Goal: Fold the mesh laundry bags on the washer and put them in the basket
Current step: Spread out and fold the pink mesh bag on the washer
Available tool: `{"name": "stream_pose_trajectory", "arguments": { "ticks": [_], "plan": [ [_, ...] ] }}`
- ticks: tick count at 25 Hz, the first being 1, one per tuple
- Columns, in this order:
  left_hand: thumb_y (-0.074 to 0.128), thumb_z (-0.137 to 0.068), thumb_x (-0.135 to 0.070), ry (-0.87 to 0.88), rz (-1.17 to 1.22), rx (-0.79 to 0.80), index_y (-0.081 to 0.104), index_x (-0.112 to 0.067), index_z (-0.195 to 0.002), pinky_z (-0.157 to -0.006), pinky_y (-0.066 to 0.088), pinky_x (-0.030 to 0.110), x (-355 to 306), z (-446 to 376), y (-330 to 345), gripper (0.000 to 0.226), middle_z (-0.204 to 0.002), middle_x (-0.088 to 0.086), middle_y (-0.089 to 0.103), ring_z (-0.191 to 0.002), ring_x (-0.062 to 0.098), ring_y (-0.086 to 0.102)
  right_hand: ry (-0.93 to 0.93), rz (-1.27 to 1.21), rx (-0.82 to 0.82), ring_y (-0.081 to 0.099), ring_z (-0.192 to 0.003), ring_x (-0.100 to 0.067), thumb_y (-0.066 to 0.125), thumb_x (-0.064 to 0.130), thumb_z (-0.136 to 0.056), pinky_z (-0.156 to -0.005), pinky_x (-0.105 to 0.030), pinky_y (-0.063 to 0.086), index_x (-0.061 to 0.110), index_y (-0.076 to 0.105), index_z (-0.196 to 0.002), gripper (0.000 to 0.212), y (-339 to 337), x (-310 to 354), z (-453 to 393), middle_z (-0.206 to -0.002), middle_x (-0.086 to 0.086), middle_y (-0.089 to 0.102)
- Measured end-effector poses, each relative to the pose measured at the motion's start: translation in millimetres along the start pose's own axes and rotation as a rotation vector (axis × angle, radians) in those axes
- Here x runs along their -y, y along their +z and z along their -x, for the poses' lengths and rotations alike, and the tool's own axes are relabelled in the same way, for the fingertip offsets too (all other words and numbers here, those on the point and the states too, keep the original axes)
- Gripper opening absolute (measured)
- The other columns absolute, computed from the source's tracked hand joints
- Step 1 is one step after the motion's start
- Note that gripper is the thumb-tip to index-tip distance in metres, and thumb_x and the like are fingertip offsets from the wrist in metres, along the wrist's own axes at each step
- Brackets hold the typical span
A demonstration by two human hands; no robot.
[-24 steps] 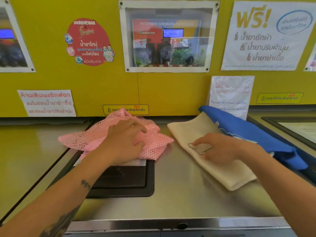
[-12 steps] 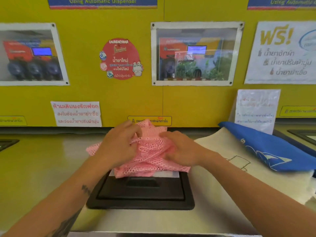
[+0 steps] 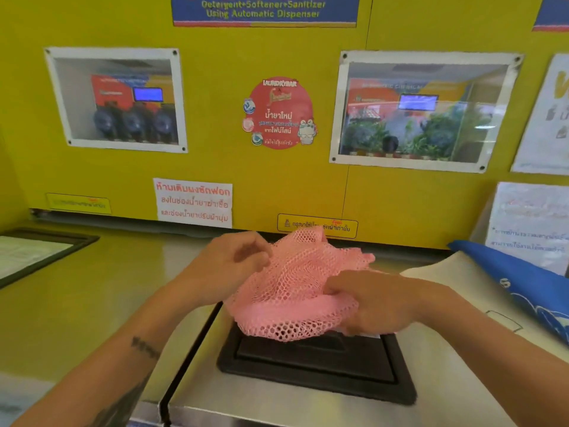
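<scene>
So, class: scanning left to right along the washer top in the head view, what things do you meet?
Framed black panel → left hand → pink mesh bag → right hand → cream bag → blue bag.

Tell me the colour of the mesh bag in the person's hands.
Pink, an open net weave; the mesh bag shows clearly in the head view.

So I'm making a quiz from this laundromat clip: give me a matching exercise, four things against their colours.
Things:
1. mesh laundry bag
2. folded bag at the right edge
3. dispenser lid
4. wall panel

Colours:
A. black
B. yellow
C. pink
D. blue

Pairs: 1-C, 2-D, 3-A, 4-B
</scene>
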State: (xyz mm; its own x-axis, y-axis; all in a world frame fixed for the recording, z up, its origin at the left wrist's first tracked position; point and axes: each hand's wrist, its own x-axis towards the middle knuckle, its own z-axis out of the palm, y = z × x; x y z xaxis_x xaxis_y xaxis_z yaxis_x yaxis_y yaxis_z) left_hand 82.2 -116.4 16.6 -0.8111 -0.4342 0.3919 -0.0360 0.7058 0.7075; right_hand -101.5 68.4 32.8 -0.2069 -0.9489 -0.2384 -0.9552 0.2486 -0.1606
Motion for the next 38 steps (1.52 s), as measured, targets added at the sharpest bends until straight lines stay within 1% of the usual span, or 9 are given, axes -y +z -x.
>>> {"name": "stream_pose_trajectory", "arguments": {
  "ticks": [5,10,13,16,20,23,29,35,38],
  "plan": [
    [0.058,-0.091,-0.042,-0.198,-0.376,0.141,0.049,-0.031,-0.138,-0.102,0.039,0.031,21,-6,13,0.049,-0.133,-0.011,0.057,-0.121,0.012,0.052,-0.028,-0.202,-0.198,0.060,-0.104,-0.004,0.060,0.032,-0.091,-0.091,-0.033,0.049,0.042,0.054,-0.123,0.034,-29,-2,15,-0.114,0.016,0.062],
    [0.053,-0.095,-0.021,-0.044,-0.339,-0.001,0.067,-0.032,-0.102,-0.065,0.042,0.030,15,-7,17,0.019,-0.078,-0.011,0.062,-0.072,0.010,0.057,0.152,-0.068,-0.235,0.035,-0.139,-0.027,0.058,0.018,-0.082,-0.109,-0.045,0.037,0.030,0.038,-0.147,0.069,-15,-23,-40,-0.150,-0.002,0.040],
    [0.054,-0.088,-0.016,0.010,-0.218,-0.238,0.065,-0.026,-0.078,-0.070,0.046,0.038,11,-1,-9,0.018,-0.079,-0.003,0.064,-0.077,0.018,0.058,0.032,-0.136,-0.384,0.056,-0.089,-0.025,0.053,0.004,-0.085,-0.067,-0.035,0.042,0.019,0.061,-0.085,0.017,-16,-19,-48,-0.087,-0.001,0.060],
    [0.055,-0.073,-0.031,0.072,-0.100,-0.283,0.059,-0.024,-0.080,-0.079,0.044,0.042,10,9,-27,0.010,-0.091,0.005,0.060,-0.087,0.023,0.055,-0.056,-0.277,-0.701,0.048,-0.066,-0.021,0.052,0.003,-0.093,-0.058,-0.036,0.033,0.022,0.053,-0.072,0.028,-35,-1,-42,-0.068,-0.003,0.053],
    [0.068,-0.080,-0.027,-0.058,-0.227,0.132,0.029,-0.041,-0.146,-0.103,0.033,0.031,4,5,-16,0.079,-0.141,-0.015,0.042,-0.126,0.005,0.038,-0.236,-0.551,-0.494,0.059,-0.072,-0.026,0.049,0.008,-0.099,-0.067,-0.040,0.043,0.021,0.068,-0.099,0.024,-53,26,-26,-0.090,-0.021,0.066],
    [0.064,-0.073,-0.037,-0.043,-0.540,0.315,0.047,-0.040,-0.129,-0.095,0.043,0.035,20,-3,2,0.058,-0.116,-0.013,0.061,-0.110,0.014,0.056,-0.205,-0.315,-0.331,0.057,-0.082,-0.013,0.061,0.027,-0.095,-0.077,-0.036,0.045,0.036,0.065,-0.112,0.020,-61,30,-5,-0.093,0.000,0.061],
    [0.065,-0.080,-0.028,0.027,-0.677,-0.047,0.056,-0.030,-0.074,-0.069,0.039,0.032,29,-11,-27,0.011,-0.075,-0.013,0.063,-0.078,0.015,0.060,0.086,0.227,-0.032,0.045,-0.065,-0.016,0.057,0.025,-0.089,-0.064,-0.041,0.042,0.014,0.049,-0.071,0.022,-38,7,-8,-0.073,0.001,0.050],
    [0.064,-0.086,-0.038,-0.182,-0.953,-0.373,0.050,-0.023,-0.128,-0.096,0.041,0.051,52,-31,-99,0.047,-0.120,0.011,0.055,-0.116,0.036,0.048,-0.362,-0.564,-0.244,0.070,-0.096,-0.020,0.060,0.015,-0.097,-0.091,-0.045,0.053,0.013,0.066,-0.110,0.015,-60,65,-7,-0.106,-0.003,0.074],
    [0.069,-0.079,-0.051,-0.467,-0.921,-0.175,0.037,-0.031,-0.140,-0.101,0.039,0.055,76,-8,-126,0.072,-0.127,0.013,0.040,-0.124,0.039,0.037,-0.490,-0.694,-0.251,0.066,-0.110,-0.016,0.062,0.013,-0.094,-0.100,-0.045,0.051,0.018,0.061,-0.127,0.034,-43,111,-31,-0.125,0.002,0.068]
  ]
}}
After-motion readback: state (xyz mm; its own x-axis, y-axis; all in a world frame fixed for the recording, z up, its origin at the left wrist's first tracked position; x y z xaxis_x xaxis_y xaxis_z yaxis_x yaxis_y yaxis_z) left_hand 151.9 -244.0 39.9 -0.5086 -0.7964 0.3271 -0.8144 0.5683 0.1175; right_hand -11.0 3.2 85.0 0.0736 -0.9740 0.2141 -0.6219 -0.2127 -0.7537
